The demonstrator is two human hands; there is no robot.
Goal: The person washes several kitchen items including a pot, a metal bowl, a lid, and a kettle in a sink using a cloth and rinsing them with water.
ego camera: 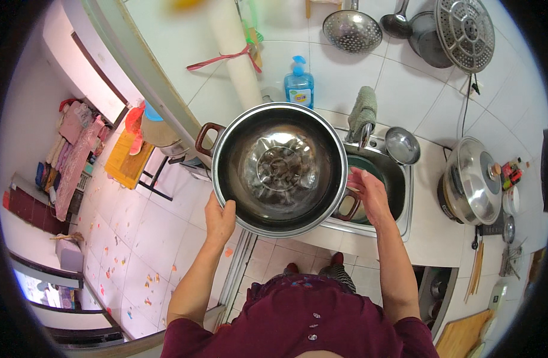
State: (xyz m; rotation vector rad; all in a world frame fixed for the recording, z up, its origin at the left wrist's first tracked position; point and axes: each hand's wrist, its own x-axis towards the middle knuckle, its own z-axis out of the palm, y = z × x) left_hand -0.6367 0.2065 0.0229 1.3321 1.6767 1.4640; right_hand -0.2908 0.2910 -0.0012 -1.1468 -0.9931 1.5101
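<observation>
A wide dark pan with a steel rim and two brown handles (pixel 280 219) is in front of me, left of the sink. What looks like clear water or a glassy reflection shows in its middle. My left hand (pixel 220 219) grips the rim at the lower left, thumb over the edge. Beside the right handle, my right hand (pixel 368 192) is raised with its fingers apart, over the sink's near side; whether a fingertip touches the pan cannot be told. Partly hidden behind the pan, a green basin (pixel 366 165) lies in the steel sink (pixel 408 197).
A steel bowl (pixel 402 145) rests at the sink's back corner, near the faucet draped with a green cloth (pixel 363 109). Behind the pan stands a blue pump bottle (pixel 299 87). A lidded steel pot (pixel 473 179) is on the right counter. A wooden cutting board (pixel 464 333) lies nearer.
</observation>
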